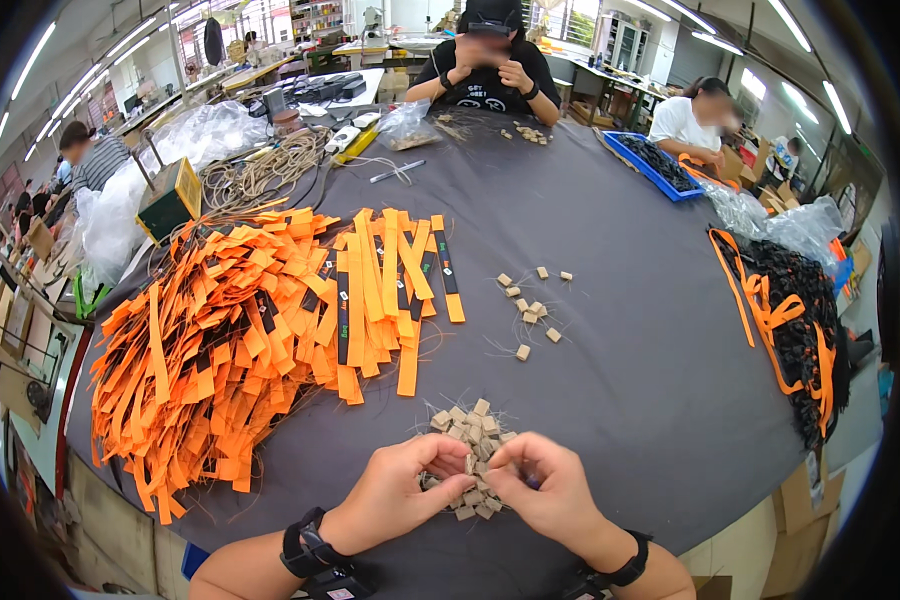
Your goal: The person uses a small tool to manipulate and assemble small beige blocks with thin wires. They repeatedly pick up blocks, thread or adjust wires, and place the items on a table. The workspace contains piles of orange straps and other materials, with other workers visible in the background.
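My left hand (402, 486) and my right hand (550, 488) meet over a pile of small tan blocks (463, 425) near the table's front edge. Thumb and fingers of both hands are closed around one small tan block (470, 463), held between the fingertips. Fine pale threads stick out of the pile on several sides. Part of the pile is hidden under my fingers. A small dark bluish spot shows inside my right hand, too small to name. Farther off, several more tan blocks (532, 311) with threads lie scattered on the dark table cover (630, 330).
Left of my hands spreads a large heap of orange and black fabric strips (220, 350). Black and orange straps (795, 330) lie at the right edge, with a blue tray (660, 165) beyond. Across the table sits a person (485, 80); rope (270, 165) lies at far left.
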Tool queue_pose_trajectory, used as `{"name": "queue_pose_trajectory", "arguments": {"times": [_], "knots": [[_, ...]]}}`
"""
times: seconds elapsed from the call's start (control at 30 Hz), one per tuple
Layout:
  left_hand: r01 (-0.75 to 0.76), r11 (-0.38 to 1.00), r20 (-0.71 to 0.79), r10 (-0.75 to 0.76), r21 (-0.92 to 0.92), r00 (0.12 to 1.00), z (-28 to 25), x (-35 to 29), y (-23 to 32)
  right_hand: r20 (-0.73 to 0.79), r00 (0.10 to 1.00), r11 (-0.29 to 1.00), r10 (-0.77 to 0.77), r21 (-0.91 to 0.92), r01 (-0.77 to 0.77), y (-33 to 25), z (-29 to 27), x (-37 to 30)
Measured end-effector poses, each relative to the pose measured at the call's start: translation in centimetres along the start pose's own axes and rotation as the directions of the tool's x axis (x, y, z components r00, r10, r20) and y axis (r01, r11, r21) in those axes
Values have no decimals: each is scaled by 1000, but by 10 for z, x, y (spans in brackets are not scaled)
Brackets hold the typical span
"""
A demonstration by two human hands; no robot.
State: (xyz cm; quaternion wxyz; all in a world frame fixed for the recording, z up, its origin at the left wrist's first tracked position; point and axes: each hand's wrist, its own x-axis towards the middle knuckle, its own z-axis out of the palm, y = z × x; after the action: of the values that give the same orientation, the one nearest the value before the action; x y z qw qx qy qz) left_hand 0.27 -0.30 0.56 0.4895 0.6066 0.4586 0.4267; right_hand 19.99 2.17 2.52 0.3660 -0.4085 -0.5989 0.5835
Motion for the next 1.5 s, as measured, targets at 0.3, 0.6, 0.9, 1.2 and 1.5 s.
{"name": "queue_pose_trajectory", "arguments": {"times": [0.3, 0.6, 0.9, 1.2, 1.5], "knots": [[-120, 908, -30, 144, 402, 989, 6, -5, 14, 40, 998, 979, 45, -202, -35, 4, 2, 1], [354, 701, 254, -247, -619, 935, 1, -1, -6, 130, 963, 906, -238, -328, 268, 3, -10, 8], [492, 482, 406, -277, -725, 871, 2, 1, 1, 46, 939, 895, -342, -289, 340, 6, -5, 4], [306, 507, 258, -164, -806, 952, 0, 1, -9, -88, 899, 754, -428, -583, 302, -14, -12, 4], [256, 455, 215, -141, -853, 966, -2, 4, -12, 47, 796, 500, -603, -756, 423, -1, -7, 1]]}}
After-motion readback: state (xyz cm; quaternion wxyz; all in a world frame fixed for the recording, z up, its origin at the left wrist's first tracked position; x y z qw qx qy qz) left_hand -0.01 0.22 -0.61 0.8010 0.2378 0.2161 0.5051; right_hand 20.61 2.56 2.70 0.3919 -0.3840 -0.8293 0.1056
